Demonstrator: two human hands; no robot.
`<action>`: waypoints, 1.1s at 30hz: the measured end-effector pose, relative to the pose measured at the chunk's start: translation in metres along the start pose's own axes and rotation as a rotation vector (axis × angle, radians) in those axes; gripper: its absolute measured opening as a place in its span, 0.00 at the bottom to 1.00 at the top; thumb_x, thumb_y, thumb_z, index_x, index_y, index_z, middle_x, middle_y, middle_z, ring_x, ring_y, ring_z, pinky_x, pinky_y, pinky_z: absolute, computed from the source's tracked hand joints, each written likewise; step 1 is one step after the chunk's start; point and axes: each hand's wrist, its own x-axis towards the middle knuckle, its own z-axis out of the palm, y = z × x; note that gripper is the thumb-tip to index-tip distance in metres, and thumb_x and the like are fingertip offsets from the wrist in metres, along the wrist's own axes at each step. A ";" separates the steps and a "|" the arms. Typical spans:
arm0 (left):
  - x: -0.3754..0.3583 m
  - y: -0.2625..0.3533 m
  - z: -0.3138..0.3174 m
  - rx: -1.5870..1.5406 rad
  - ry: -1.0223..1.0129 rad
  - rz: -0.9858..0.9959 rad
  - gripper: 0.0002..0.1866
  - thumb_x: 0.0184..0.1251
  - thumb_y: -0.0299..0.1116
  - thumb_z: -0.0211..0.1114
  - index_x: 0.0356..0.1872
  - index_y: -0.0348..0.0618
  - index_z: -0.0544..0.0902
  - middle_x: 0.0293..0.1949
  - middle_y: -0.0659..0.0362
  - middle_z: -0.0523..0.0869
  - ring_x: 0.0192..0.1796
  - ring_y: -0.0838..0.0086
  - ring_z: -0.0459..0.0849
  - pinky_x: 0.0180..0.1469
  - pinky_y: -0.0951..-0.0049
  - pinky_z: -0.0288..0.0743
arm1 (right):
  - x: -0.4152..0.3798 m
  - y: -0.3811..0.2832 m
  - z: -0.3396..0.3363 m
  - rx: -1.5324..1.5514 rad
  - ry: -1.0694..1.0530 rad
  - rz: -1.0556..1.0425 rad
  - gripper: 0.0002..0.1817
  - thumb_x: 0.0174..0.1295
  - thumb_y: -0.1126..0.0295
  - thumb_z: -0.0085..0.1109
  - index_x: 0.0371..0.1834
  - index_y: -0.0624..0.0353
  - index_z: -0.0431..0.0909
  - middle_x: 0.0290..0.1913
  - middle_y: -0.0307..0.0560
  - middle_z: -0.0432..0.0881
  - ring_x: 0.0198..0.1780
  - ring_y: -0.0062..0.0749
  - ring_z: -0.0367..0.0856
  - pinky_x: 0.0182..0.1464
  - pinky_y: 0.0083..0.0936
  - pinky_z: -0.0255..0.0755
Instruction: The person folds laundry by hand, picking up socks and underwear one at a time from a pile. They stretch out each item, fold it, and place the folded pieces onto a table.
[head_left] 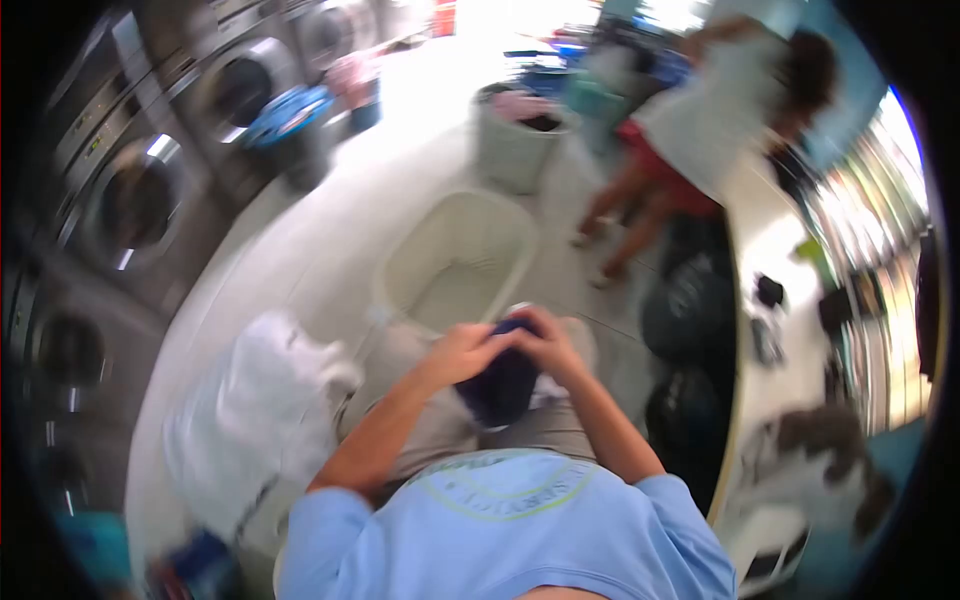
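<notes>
Above my lap, both hands hold a dark navy piece of cloth (500,388), bunched up so that its exact kind does not show. My left hand (462,355) grips its left upper side, while my right hand (550,345) closes on the top right. The fingertips of the two hands come close together. A little white shows at the cloth's upper edge and beside it on my lap. Just beyond my knees, a pale laundry basket (445,285) sits on the floor.
A full white bag (250,405) stands at my left. Washing machines (135,200) line the left wall, with a grey bin (290,150) before them. Ahead is a hamper of clothes (515,150). A person (710,120) leans over the counter (755,215) at right, with black bags (690,310) below.
</notes>
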 end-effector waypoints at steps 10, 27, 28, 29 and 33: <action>-0.020 0.028 0.039 -0.052 -0.196 0.212 0.15 0.74 0.38 0.49 0.37 0.34 0.74 0.26 0.58 0.76 0.30 0.76 0.70 0.36 0.76 0.67 | -0.058 -0.016 -0.011 -0.173 -0.114 0.132 0.18 0.42 0.66 0.66 0.39 0.60 0.80 0.34 0.52 0.82 0.38 0.40 0.80 0.43 0.32 0.72; 0.016 -0.092 0.035 0.398 -0.150 0.431 0.21 0.53 0.25 0.62 0.51 0.36 0.76 0.45 0.54 0.83 0.49 0.64 0.81 0.54 0.66 0.73 | -0.079 -0.098 -0.027 1.055 -0.474 0.066 0.31 0.69 0.48 0.41 0.63 0.63 0.65 0.63 0.46 0.71 0.63 0.34 0.68 0.67 0.30 0.55; 0.018 -0.095 0.037 0.523 -0.142 0.428 0.20 0.57 0.28 0.59 0.53 0.35 0.75 0.47 0.53 0.82 0.51 0.61 0.81 0.55 0.61 0.73 | -0.077 -0.103 -0.018 1.142 -0.422 0.054 0.30 0.68 0.46 0.42 0.60 0.62 0.68 0.59 0.47 0.74 0.60 0.36 0.71 0.66 0.31 0.57; 0.019 -0.098 0.038 0.545 -0.146 0.410 0.20 0.57 0.28 0.59 0.53 0.35 0.75 0.48 0.53 0.82 0.51 0.61 0.81 0.55 0.61 0.73 | -0.076 -0.110 -0.012 1.227 -0.370 0.043 0.30 0.67 0.44 0.42 0.57 0.60 0.71 0.55 0.47 0.78 0.57 0.37 0.74 0.64 0.32 0.60; 0.012 -0.085 0.049 0.287 -0.213 0.253 0.21 0.58 0.28 0.59 0.54 0.35 0.75 0.48 0.52 0.82 0.52 0.60 0.81 0.55 0.61 0.73 | -0.077 -0.151 -0.012 1.337 -0.314 -0.037 0.32 0.66 0.41 0.41 0.55 0.58 0.73 0.53 0.46 0.79 0.55 0.36 0.76 0.62 0.33 0.63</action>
